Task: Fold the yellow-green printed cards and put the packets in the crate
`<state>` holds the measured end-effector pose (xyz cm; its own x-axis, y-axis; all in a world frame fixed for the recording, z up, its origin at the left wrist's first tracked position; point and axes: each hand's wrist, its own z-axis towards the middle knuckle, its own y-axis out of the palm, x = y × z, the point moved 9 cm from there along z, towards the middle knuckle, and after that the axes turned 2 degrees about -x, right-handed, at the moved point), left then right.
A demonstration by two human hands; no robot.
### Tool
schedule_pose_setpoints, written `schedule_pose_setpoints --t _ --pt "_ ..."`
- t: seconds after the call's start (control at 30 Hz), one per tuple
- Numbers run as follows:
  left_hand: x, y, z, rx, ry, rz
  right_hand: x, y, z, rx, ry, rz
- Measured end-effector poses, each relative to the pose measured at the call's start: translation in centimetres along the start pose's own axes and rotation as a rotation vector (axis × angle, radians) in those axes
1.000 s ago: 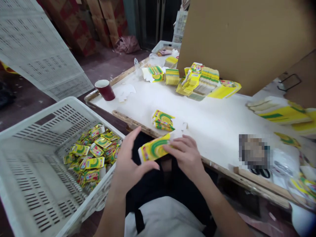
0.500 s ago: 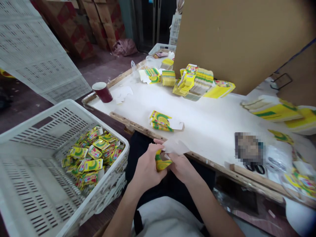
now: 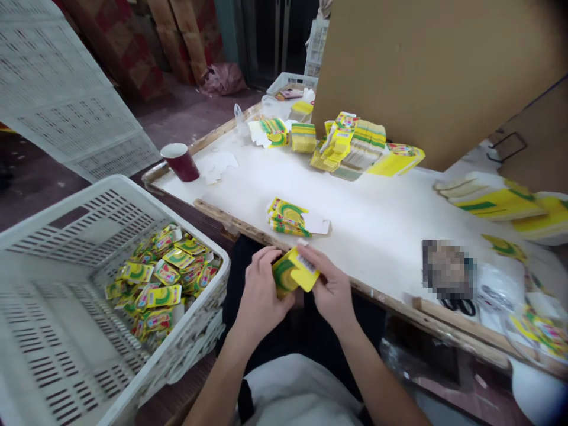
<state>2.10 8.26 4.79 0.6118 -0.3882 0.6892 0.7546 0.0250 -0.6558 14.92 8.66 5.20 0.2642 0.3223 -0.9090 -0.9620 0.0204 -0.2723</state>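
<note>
Between my hands, above my lap at the table's front edge, is a small yellow and green cardboard box (image 3: 286,276) with a flap bearing a barcode. My left hand (image 3: 262,290) is wrapped round its left side. My right hand (image 3: 329,287) pinches the flap at the box's right end. Just beyond them, a small stack of flattened yellow and green cartons (image 3: 287,218) lies on the white table (image 3: 368,228). To my left, a white plastic crate (image 3: 119,184) holds many similar small yellow and green packets (image 3: 166,275).
A dark red cup (image 3: 183,165) stands at the table's left corner. Bundles of yellow cartons (image 3: 359,145) lie along the back before a large cardboard sheet (image 3: 421,77). Black-handled scissors (image 3: 459,306) and a clear plastic bag (image 3: 499,284) lie at right. A wooden strip edges the table.
The box has turned, so its yellow barcode flap now faces me where a white inner flap showed before. My right hand has shifted slightly along it.
</note>
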Motion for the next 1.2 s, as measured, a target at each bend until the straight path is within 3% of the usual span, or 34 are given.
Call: schedule_pose_setpoints --t 0.07,0.23,0.43,0.5,0.6,0.83,0.97,1.03,1.07,1.1,1.17,1.2 --pt "-0.5 -0.5 0.0 0.012 -0.031 0.021 0.2 -0.4 0.0 0.012 -0.022 -0.061" --pt "-0.9 -2.4 -0.2 0.05 -0.001 -0.021 -0.4 1.1 -0.5 -0.245 -0.148 -0.277" --pt "-0.7 -1.9 -0.3 -0.175 0.008 -0.041 -1.3 1.1 -0.2 -0.53 -0.128 -0.248" --pt "-0.5 -1.9 -0.3 -0.187 0.003 -0.056 -1.4 0.9 0.2 -0.488 -0.076 -0.193" --pt "-0.5 -2.1 -0.2 -0.149 -0.024 -0.05 -1.1 0.6 0.6 -0.308 -0.015 -0.113" --pt "-1.8 -3.1 0.2 -0.087 -0.087 -0.008 -0.8 3.2 1.1 -0.328 -0.025 0.056" --pt "-5.8 -6.5 -0.3 0.012 -0.215 0.149 1.8 3.4 4.4 -0.315 0.012 -0.045" --pt "-8.6 -9.9 -1.2 0.146 -0.359 0.393 4.4 1.2 6.7 -0.116 0.08 -0.284" --pt "-9.8 -12.2 -2.0 0.284 -0.46 0.554 5.6 0.2 7.6 -0.032 0.114 -0.467" --pt "-10.7 -13.6 -2.7 0.36 -0.537 0.637 6.6 -0.3 8.4 -0.006 0.14 -0.643" --pt "-11.5 -14.3 -3.1 0.399 -0.558 0.652 8.0 -0.4 9.4 -0.013 0.149 -0.721" --pt "-11.4 -13.5 -2.7 0.363 -0.51 0.59 8.4 -0.3 9.6 -0.02 0.147 -0.735"
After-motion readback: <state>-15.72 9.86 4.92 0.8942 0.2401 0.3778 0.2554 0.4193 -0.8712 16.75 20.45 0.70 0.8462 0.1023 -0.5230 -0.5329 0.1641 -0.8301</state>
